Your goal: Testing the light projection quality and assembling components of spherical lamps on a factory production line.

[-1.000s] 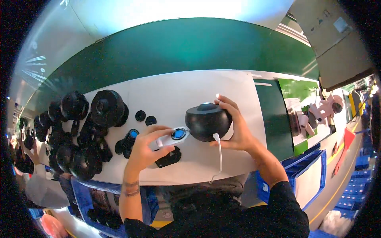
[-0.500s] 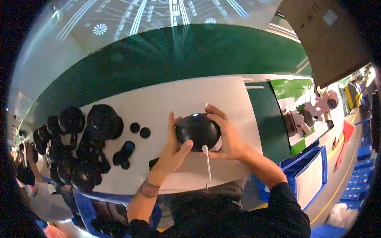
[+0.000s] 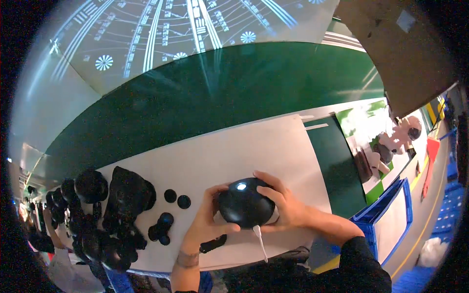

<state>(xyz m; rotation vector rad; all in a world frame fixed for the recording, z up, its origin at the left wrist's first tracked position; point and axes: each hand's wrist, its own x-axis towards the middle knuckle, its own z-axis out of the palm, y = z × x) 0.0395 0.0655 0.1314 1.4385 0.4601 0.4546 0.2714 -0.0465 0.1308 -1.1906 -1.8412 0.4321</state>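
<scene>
Between my two hands is a black ball-shaped projector [image 3: 246, 207] with a lit lens on its upper side. My left hand [image 3: 204, 219] grips its left side, thumb along the lower edge. Around its right side curls my right hand [image 3: 288, 207], with fingers over the top and the thumb below. A white cable [image 3: 261, 244] is plugged into the lower front and hangs toward me. Just under my left hand lies a small dark object [image 3: 213, 243], partly hidden.
Several black rounded parts [image 3: 129, 195] crowd the left of the white tabletop [image 3: 244, 151]. Small black discs [image 3: 183, 201] lie nearer. A lit test pattern [image 3: 195, 24] shows on the far wall. At right are a white astronaut figure [image 3: 398, 139] and a blue-edged bin [image 3: 391, 222].
The view has tilted upward, so the table and hands sit lower and more of the wall pattern shows. The projector has tipped slightly in my hands, which keep their hold.
</scene>
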